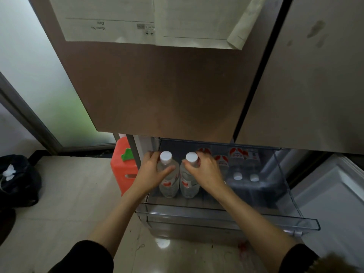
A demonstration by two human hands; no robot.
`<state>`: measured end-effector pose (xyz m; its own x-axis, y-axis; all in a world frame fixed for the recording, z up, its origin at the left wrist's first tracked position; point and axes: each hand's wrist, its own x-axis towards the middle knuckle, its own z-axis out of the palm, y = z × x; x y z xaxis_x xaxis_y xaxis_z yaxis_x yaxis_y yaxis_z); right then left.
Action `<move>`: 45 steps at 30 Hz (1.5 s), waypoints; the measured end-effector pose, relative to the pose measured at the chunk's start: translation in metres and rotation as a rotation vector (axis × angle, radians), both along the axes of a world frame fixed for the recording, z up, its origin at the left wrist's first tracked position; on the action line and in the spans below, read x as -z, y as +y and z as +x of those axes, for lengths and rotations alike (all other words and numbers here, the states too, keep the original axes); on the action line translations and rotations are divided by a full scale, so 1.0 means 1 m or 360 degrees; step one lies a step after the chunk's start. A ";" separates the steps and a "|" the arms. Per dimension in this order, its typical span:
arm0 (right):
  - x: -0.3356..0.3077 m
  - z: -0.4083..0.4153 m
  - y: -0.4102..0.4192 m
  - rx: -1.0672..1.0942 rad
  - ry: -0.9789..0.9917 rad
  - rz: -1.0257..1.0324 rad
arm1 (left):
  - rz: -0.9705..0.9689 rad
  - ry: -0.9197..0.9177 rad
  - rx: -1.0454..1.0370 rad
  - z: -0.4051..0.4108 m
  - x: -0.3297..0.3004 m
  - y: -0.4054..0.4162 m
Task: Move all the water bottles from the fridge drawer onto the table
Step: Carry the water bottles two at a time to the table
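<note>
In the clear plastic fridge drawer, pulled out over the tiled floor, the left hand curls its fingers round one upright water bottle and the right hand round a second, white caps up, side by side at the drawer's left end. Further right in the drawer lie more red-labelled bottles, caps toward the front. An orange plastic stool stands left of the drawer, under the brown fridge door with papers overhead.

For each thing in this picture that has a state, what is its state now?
Clear plastic fridge drawer: pulled out, open.
Left hand: grips the left white-capped water bottle, upright.
Right hand: grips the right white-capped water bottle, upright.
Remaining red-labelled bottles: in the drawer, untouched.
</note>
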<state>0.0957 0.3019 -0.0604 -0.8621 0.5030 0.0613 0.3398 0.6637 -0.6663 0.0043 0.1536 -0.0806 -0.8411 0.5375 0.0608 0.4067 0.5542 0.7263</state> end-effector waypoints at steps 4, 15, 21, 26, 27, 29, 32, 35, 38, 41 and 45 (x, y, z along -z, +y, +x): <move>0.013 0.012 0.013 -0.0305 -0.0228 -0.0199 | 0.0098 -0.0461 0.0349 -0.003 0.013 -0.013; 0.026 0.006 0.021 -0.0314 -0.0262 -0.0198 | -0.0094 -0.0157 0.0270 -0.009 0.019 -0.007; 0.025 0.005 0.009 -0.0193 -0.0173 -0.0372 | 0.0040 -0.0284 0.0322 -0.007 0.022 -0.018; 0.022 0.016 -0.001 -0.0157 -0.0140 -0.0299 | 0.0145 -0.0161 0.0196 0.001 0.016 -0.016; 0.021 0.020 -0.004 -0.0145 -0.0116 -0.0275 | 0.0170 -0.0127 0.0162 0.004 0.013 -0.016; 0.015 0.027 -0.009 -0.0134 -0.0066 -0.0232 | 0.0232 -0.0056 0.0111 0.012 0.004 -0.018; -0.005 0.038 -0.018 -0.0134 0.0042 -0.0200 | 0.0295 0.0040 0.0100 0.024 -0.016 -0.027; -0.035 0.056 -0.026 -0.0126 0.0265 -0.0194 | 0.0425 0.0104 0.0042 0.042 -0.046 -0.039; -0.066 0.078 -0.036 -0.0107 0.0519 -0.0242 | 0.0653 0.0116 -0.0062 0.071 -0.087 -0.053; -0.096 0.102 -0.052 -0.0154 0.0707 -0.0296 | 0.0867 0.0172 -0.0179 0.103 -0.120 -0.068; -0.116 0.131 -0.081 -0.0254 0.0762 -0.0428 | 0.1053 0.0132 -0.0342 0.149 -0.135 -0.101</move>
